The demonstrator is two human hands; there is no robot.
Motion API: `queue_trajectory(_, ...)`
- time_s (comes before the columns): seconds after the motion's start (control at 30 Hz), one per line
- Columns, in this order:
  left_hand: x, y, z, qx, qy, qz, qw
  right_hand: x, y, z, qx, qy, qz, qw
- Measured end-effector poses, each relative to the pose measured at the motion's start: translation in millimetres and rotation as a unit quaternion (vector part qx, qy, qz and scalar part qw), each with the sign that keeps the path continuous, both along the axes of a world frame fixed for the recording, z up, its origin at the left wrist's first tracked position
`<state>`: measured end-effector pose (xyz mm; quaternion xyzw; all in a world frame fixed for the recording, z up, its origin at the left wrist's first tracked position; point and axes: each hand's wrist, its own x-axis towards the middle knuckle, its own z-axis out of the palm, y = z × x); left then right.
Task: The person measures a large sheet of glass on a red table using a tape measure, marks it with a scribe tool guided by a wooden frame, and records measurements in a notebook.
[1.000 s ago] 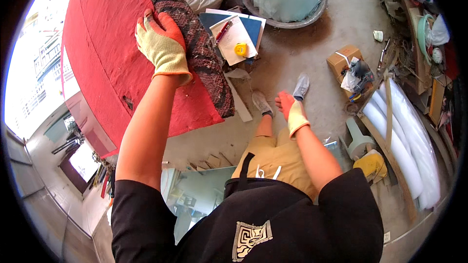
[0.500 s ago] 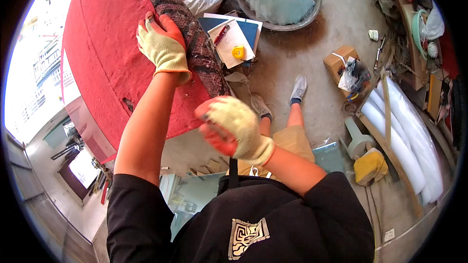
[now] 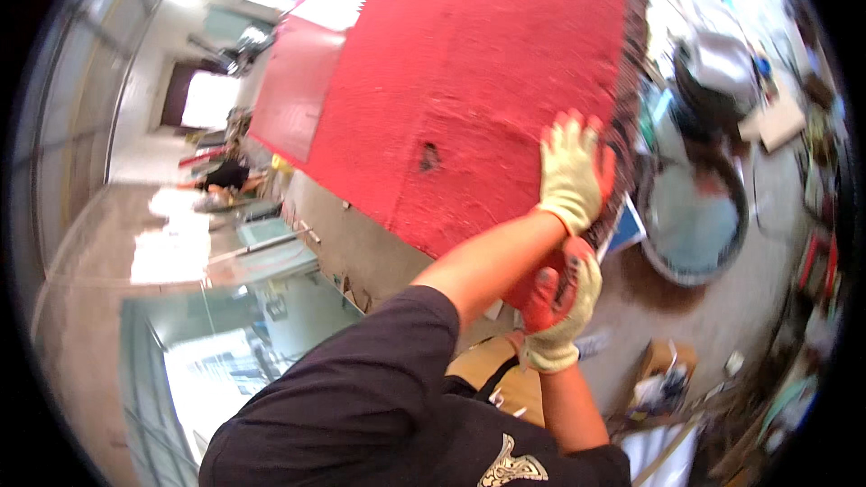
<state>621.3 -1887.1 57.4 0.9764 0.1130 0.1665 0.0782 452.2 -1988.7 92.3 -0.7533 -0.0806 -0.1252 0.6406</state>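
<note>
A table covered in red cloth fills the upper middle, with a dark patterned strip along its right edge. My left hand, in a cream knitted glove with a red-orange palm, lies flat on the cloth beside that strip, fingers spread. Close below it, at the table's near right corner, is my right hand in a matching glove. Its thumb stands apart from the raised fingers, and I see nothing held between them. A smooth pinkish panel shows at the table's left edge.
On the right stands a round tub holding bluish sheets. A blue flat item sticks out beside the table. A cardboard box rests on the floor. Large glass sheets occupy the lower left.
The view has swung left, showing more glass at lower left. My left hand remains on the cloth near the strip; my right hand has moved up to the table corner, just below it.
</note>
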Motion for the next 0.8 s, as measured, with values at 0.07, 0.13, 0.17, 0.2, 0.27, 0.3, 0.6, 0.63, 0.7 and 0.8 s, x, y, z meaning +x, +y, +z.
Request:
queue_trajectory(0.07, -8.1, -3.2, 0.1, -0.023, 0.000, -0.001, 1.000, -4.4, 3.7, -14.0, -0.036, 0.001, -0.014, 0.999)
queue_trajectory(0.13, -15.7, -12.0, 2.6, -0.037, 0.018, 0.001, 0.999, -14.4, 6.9, -27.5, -0.069, 0.004, -0.025, 0.997)
queue_trajectory(0.17, -18.7, -12.5, -3.4, -0.039, 0.015, 0.009, 0.999, -16.3, 10.0, -37.5, -0.066, 0.002, -0.020, 0.998)
queue_trajectory(0.2, -18.5, -10.7, -5.9, -0.042, 0.009, 0.011, 0.999, -16.2, 9.7, -39.7, -0.105, -0.027, -0.019, 0.994)
queue_trajectory(0.27, -18.4, -7.0, -8.9, -0.062, 0.014, 0.007, 0.998, -18.3, 21.1, -53.6, -0.126, -0.036, -0.044, 0.990)
queue_trajectory(0.3, -17.5, -7.9, -12.9, -0.072, 0.008, 0.002, 0.997, -19.4, 23.3, -63.1, -0.133, -0.034, -0.064, 0.988)
queue_trajectory(0.6, -31.5, 48.9, -6.4, -0.256, 0.072, -0.101, 0.959, -11.0, 33.4, -64.7, -0.246, -0.064, -0.063, 0.965)
queue_trajectory(0.63, -26.7, 80.3, 13.5, -0.314, 0.159, -0.198, 0.915, -12.2, 35.6, -57.8, -0.295, -0.066, -0.066, 0.951)
queue_trajectory(0.7, -51.0, 134.1, 30.5, -0.496, 0.239, -0.207, 0.809, -16.3, 44.6, -40.7, -0.383, -0.074, -0.069, 0.918)
queue_trajectory(0.8, -132.3, 224.2, 35.2, -0.080, 0.196, -0.284, 0.935, -14.2, 45.2, -41.2, -0.405, -0.108, -0.085, 0.904)
